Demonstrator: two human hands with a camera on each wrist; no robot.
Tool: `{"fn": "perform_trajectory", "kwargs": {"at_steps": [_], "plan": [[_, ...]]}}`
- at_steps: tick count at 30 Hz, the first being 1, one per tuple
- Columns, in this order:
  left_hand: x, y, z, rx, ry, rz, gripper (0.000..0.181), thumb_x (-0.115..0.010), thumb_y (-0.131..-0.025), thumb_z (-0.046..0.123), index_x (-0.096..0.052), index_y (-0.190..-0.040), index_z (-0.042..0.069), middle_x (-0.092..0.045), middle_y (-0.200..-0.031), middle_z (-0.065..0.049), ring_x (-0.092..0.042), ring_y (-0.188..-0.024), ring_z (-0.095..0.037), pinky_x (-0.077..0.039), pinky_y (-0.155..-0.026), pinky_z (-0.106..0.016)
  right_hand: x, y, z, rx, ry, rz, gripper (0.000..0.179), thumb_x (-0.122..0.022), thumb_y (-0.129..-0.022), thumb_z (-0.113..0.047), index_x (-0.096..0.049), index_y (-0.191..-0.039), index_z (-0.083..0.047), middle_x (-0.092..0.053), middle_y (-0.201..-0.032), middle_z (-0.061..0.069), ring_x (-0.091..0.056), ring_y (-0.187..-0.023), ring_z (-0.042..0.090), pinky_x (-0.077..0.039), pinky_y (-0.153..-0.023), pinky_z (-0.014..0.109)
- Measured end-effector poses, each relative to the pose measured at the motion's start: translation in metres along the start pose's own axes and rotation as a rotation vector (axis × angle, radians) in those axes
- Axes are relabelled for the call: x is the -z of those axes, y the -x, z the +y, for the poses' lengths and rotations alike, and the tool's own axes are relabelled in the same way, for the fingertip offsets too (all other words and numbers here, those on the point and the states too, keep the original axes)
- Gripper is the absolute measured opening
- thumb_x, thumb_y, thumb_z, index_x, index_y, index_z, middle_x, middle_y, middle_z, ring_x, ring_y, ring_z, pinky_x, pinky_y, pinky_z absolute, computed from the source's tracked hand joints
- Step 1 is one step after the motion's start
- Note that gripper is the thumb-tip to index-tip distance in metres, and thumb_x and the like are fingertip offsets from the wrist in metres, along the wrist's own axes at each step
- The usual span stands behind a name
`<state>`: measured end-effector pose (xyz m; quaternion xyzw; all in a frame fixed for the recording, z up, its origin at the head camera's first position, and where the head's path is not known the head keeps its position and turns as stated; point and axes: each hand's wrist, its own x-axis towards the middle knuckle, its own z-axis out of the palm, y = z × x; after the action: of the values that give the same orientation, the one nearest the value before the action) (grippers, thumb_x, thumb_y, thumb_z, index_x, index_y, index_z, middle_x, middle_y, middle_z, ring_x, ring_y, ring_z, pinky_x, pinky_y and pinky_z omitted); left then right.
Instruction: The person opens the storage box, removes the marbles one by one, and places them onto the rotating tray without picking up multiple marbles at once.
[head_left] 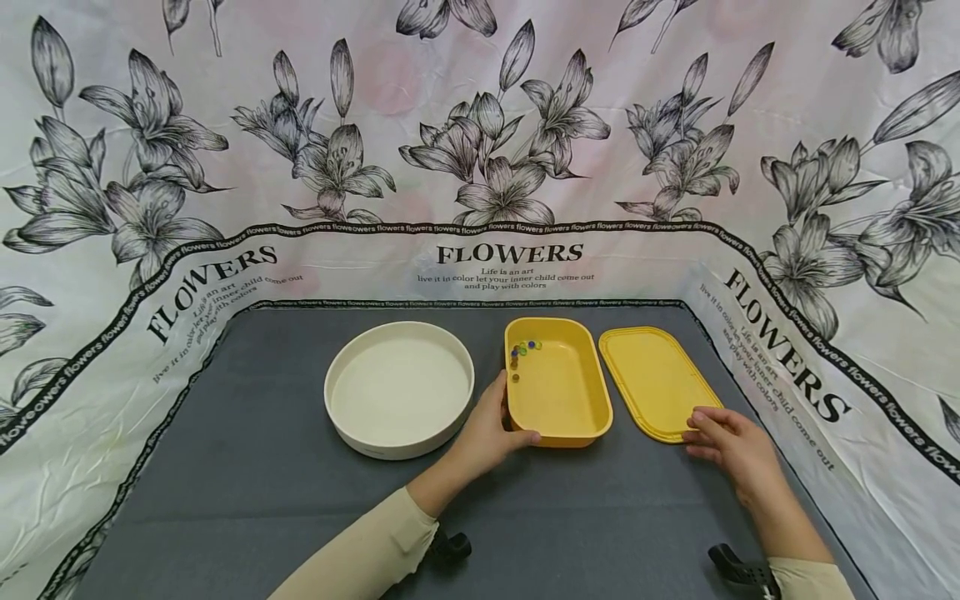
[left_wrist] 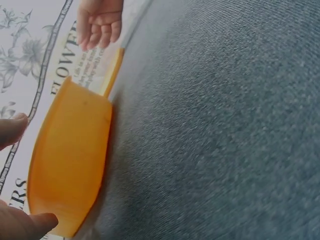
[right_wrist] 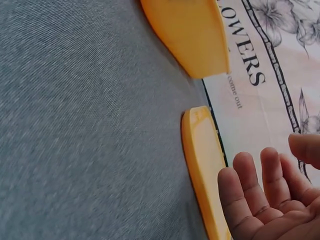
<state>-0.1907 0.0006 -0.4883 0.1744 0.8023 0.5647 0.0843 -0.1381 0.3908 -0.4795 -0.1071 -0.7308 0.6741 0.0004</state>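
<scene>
A yellow rectangular box (head_left: 558, 379) stands open on the grey cloth. Several small round beads (head_left: 522, 348), some blue, green or brown, lie inside by its far left corner and left wall. My left hand (head_left: 483, 429) rests at the box's near left corner, fingers along the left wall and thumb extended across the front. In the left wrist view, its fingertip (left_wrist: 46, 221) overlaps the end of the box. A flat yellow lid (head_left: 656, 379) lies to the right. At the lid's near right corner is my right hand (head_left: 731, 446), fingers loosely bent, nothing in its palm.
Left of the box stands a round cream tray (head_left: 400, 446) with a low rim, close to my left forearm. Grey cloth (head_left: 247, 467) covers the work surface. A white flower-printed sheet (head_left: 502, 267) borders it at the back and sides.
</scene>
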Motion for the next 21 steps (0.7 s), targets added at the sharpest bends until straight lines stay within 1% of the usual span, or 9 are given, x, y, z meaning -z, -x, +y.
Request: {"fn": "perform_trajectory", "kwargs": {"at_steps": [4, 5, 7, 10, 13, 15, 18, 21], "plan": [[0.005, 0.004, 0.005, 0.029, -0.091, 0.017, 0.116, -0.088, -0.083, 0.031, -0.01, -0.167, 0.017, -0.021, -0.17, -0.01, -0.036, -0.15, -0.028, -0.04, -0.117, -0.048, -0.007, -0.002, -0.006, 0.074, 0.108, -0.002, 0.018, -0.067, -0.101, -0.028, -0.068, -0.114, -0.016, -0.074, -0.096, -0.01, -0.075, -0.089, 0.012, -0.063, -0.075, 0.034], [0.007, 0.004, 0.006, 0.039, -0.101, 0.016, 0.116, -0.088, -0.083, 0.032, -0.009, -0.167, 0.017, -0.02, -0.17, -0.009, -0.036, -0.15, -0.028, -0.04, -0.117, -0.048, -0.01, -0.002, -0.008, 0.091, 0.133, -0.003, 0.02, -0.067, -0.102, -0.029, -0.068, -0.116, -0.014, -0.073, -0.096, -0.01, -0.075, -0.09, 0.011, -0.063, -0.076, 0.034], [0.01, 0.006, 0.009, 0.057, -0.109, 0.013, 0.116, -0.087, -0.084, 0.034, -0.008, -0.167, 0.017, -0.017, -0.171, -0.008, -0.036, -0.151, -0.03, -0.039, -0.118, -0.047, -0.015, -0.004, -0.011, 0.122, 0.185, -0.006, 0.024, -0.067, -0.102, -0.029, -0.067, -0.119, -0.012, -0.072, -0.098, -0.012, -0.074, -0.091, 0.01, -0.063, -0.077, 0.034], [0.017, 0.008, 0.013, 0.072, -0.092, 0.012, 0.116, -0.087, -0.084, 0.036, -0.009, -0.167, 0.018, -0.017, -0.171, -0.009, -0.041, -0.148, -0.034, -0.042, -0.115, -0.046, -0.023, -0.005, -0.017, 0.16, 0.262, -0.011, 0.032, -0.066, -0.102, -0.032, -0.065, -0.123, -0.008, -0.07, -0.1, -0.013, -0.073, -0.093, 0.008, -0.062, -0.078, 0.033], [0.026, 0.011, 0.016, 0.065, -0.069, 0.019, 0.116, -0.088, -0.083, 0.037, -0.011, -0.167, 0.018, -0.02, -0.17, -0.011, -0.042, -0.147, -0.037, -0.043, -0.114, -0.047, -0.031, -0.008, -0.024, 0.193, 0.336, -0.022, 0.04, -0.066, -0.102, -0.035, -0.063, -0.127, -0.003, -0.068, -0.103, -0.011, -0.071, -0.093, 0.006, -0.062, -0.08, 0.032], [0.031, 0.013, 0.019, 0.056, -0.051, 0.021, 0.116, -0.089, -0.082, 0.035, -0.011, -0.167, 0.019, -0.021, -0.169, -0.011, -0.039, -0.149, -0.035, -0.042, -0.115, -0.046, -0.036, -0.01, -0.027, 0.21, 0.381, -0.032, 0.044, -0.066, -0.101, -0.037, -0.063, -0.129, -0.002, -0.067, -0.105, -0.009, -0.07, -0.092, 0.005, -0.062, -0.081, 0.03], [0.04, 0.019, 0.021, 0.034, -0.039, 0.025, 0.115, -0.089, -0.082, 0.034, -0.012, -0.167, 0.022, -0.022, -0.169, -0.009, -0.035, -0.152, -0.031, -0.039, -0.117, -0.044, -0.042, -0.013, -0.032, 0.244, 0.466, -0.037, 0.046, -0.067, -0.1, -0.04, -0.064, -0.129, -0.005, -0.068, -0.107, -0.009, -0.067, -0.09, 0.003, -0.06, -0.08, 0.025], [0.047, 0.025, 0.023, 0.0, -0.029, 0.028, 0.112, -0.088, -0.083, 0.031, -0.014, -0.167, 0.024, -0.022, -0.169, -0.005, -0.032, -0.154, -0.025, -0.037, -0.118, -0.043, -0.048, -0.016, -0.038, 0.281, 0.533, -0.043, 0.044, -0.068, -0.1, -0.042, -0.067, -0.128, -0.009, -0.069, -0.109, -0.009, -0.064, -0.094, 0.002, -0.056, -0.078, 0.019]]}}
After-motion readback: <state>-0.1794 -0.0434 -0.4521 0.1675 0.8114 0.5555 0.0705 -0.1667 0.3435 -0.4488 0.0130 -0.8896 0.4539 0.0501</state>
